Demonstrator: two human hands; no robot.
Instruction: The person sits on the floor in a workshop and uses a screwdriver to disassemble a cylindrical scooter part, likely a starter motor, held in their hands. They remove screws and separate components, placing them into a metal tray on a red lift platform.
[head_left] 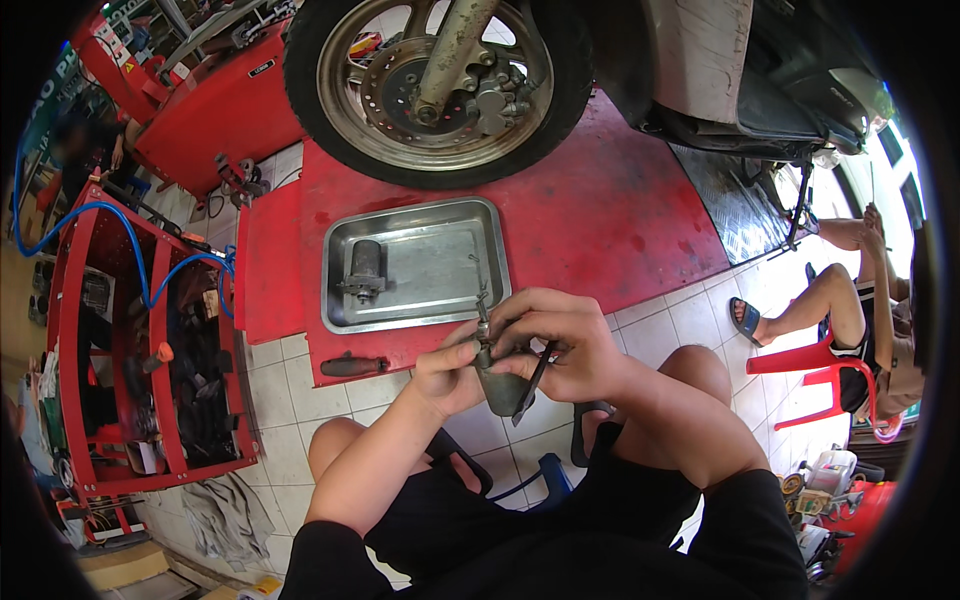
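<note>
A grey cylindrical metal motor (503,393) with a narrow shaft end pointing away is held between my hands, in front of the tray. My left hand (447,376) is closed around its upper left side. From the right, my right hand (572,338) pinches near the shaft end, and a thin dark flat-tipped tool (536,382) sticks down from its fingers along the motor. The fingers partly cover the motor's upper end. Just beyond lies a shallow steel tray (420,318), in which a second metal cylinder (368,262) stands at the left side.
A dark-handled tool (352,366) rests on the edge of the red platform (620,220). Above the tray is a motorcycle's front wheel (440,175). A red tool cart (160,350) with a blue hose (145,285) stands left; a person sits on a red chair (815,375) at right.
</note>
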